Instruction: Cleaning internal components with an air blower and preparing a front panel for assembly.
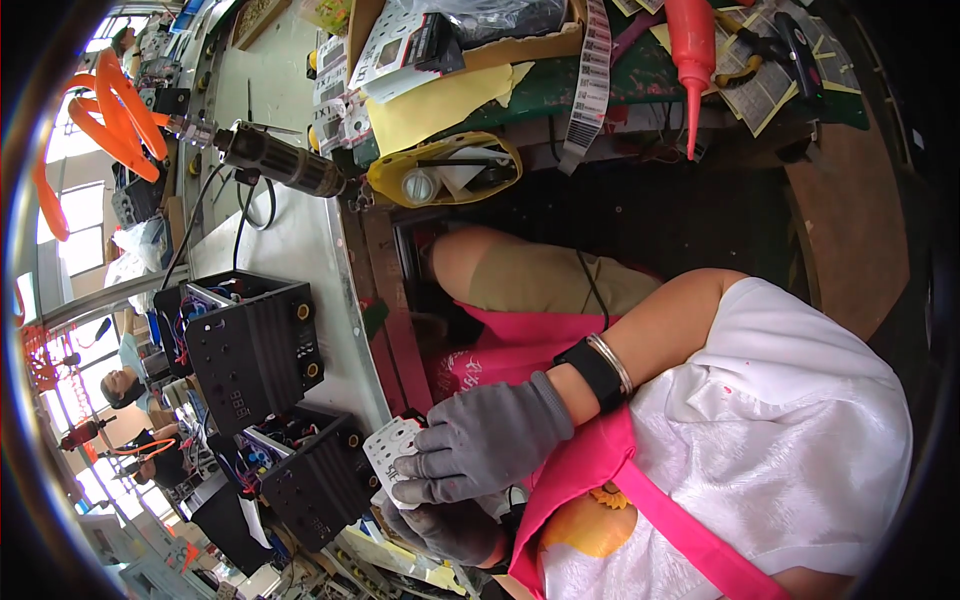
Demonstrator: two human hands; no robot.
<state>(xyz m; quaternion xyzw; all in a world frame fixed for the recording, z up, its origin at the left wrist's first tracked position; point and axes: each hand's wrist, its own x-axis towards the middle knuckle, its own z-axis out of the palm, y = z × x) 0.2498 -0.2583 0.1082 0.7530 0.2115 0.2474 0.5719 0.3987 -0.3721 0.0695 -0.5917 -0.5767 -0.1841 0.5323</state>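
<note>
- Pink cloth makes up the apron (600,450), worn over a white top (770,390); pale lettering shows on its far end, over the lap.
- Right hand (490,440), in a grey glove, has its fingers bent and close together over the near part of a white printed piece (388,450), gripping it; a black band (592,373) circles that wrist.
- Left hand (455,532), also gloved, sits just beside the right, by the lower end of the piece; it is partly hidden, so I cannot tell how its fingers stand.
- White printed piece: just beyond the right fingertips, before a black device (315,480); its face bears dark lettering and small symbols; whether it touches the device, I cannot tell.
- Second black device (250,350) stands next to the first on a metal bench (345,335); both have a small digit display and visible wiring.
- Yellow container (400,193) with small items inside; near it hangs a white label strip (592,90) with rows of barcodes; white box (400,48) with black print; red bottle (692,40), nozzle outward.
- Black power screwdriver (285,160); farther off, orange hose (130,110) and another person (123,387).
</note>
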